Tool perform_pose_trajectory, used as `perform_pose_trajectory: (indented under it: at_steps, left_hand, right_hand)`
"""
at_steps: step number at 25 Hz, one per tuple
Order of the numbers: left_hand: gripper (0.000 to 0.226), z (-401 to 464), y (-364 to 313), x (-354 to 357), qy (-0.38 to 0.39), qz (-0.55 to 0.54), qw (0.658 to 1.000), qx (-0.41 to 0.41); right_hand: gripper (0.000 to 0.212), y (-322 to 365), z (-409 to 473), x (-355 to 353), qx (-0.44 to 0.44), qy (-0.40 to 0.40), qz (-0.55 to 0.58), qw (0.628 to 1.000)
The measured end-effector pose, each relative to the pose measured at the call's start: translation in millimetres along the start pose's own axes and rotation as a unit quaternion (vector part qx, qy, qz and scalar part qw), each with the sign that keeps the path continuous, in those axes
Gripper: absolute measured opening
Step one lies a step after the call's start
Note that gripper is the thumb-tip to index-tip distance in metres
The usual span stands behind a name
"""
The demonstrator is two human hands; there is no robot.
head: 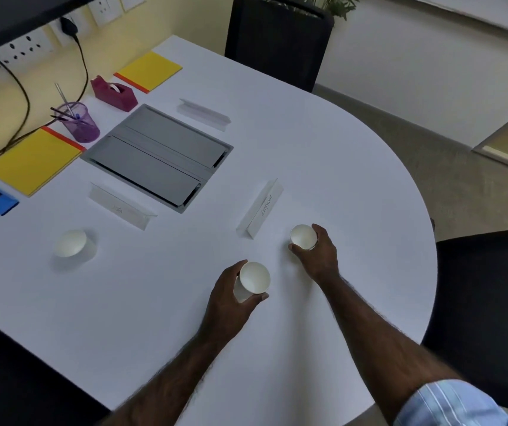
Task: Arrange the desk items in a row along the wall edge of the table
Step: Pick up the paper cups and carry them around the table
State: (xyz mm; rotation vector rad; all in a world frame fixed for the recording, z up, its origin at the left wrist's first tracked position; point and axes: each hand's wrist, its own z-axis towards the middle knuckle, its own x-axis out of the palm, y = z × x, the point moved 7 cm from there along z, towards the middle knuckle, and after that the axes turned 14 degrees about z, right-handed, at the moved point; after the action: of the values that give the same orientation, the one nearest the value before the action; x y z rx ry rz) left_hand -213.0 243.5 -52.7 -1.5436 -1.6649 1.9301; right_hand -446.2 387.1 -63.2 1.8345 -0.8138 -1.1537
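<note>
Two white paper cups are gripped near the desk's [354, 186] front edge, one [254, 282] by the left hand [231, 298], one [303, 237] by the right hand [320, 256]. Along the wall edge, two yellow notepads [32, 161] [151, 70], a purple pen cup [82, 123] and a tape dispenser [112, 93] are already lined up. A third cup [72, 244] and three name cards [260, 209] remain mid-desk, so the task is judged about half done.

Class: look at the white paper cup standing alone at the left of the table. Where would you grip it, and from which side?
Grip the lone white paper cup round its side wall, just below the rim, coming from the near side. It stands upright with its mouth open upward and bare white table around it, so fingers can likely wrap the wall without crushing the rim.
</note>
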Motion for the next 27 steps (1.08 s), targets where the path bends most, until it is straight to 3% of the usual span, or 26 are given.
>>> perform_pose_trajectory:
  at_steps: [4, 10, 12, 21, 27]
  left_hand:
    - [0.079, 11.1, 6.9, -4.6, 0.013, 0.006, 1.0, 0.005]
    - [0.081, 13.0, 5.6, -8.1, 0.022, 0.015, 0.999, 0.018]
    - [0.081, 10.9, -1.9, -4.8, 0.024, 0.016, 0.999, 0.026]
    - [0.079, -41.5, -83.4, 67.2, 0.118, 0.019, 0.983, 0.139]
    - [0.072, -144.9, -139.9, 136.2, 0.209, 0.024, 0.953, 0.218]
  right_hand:
    - [0.09, -9.4, 2.8, 5.1, 0.011, -0.017, 0.009, 1.0]
    - [0.124, -14.0, -18.6, 3.5, 0.011, 0.002, 0.008, 1.0]
    - [0.126, -16.9, -39.3, -4.2, 0.004, 0.016, 0.009, 1.0]
    - [0.097, -50.9, -175.7, -72.5, -0.036, 0.026, 0.053, 0.998]
    - [0.073, -80.2, -279.9, -159.0, -0.052, -0.059, 0.132, 0.988]
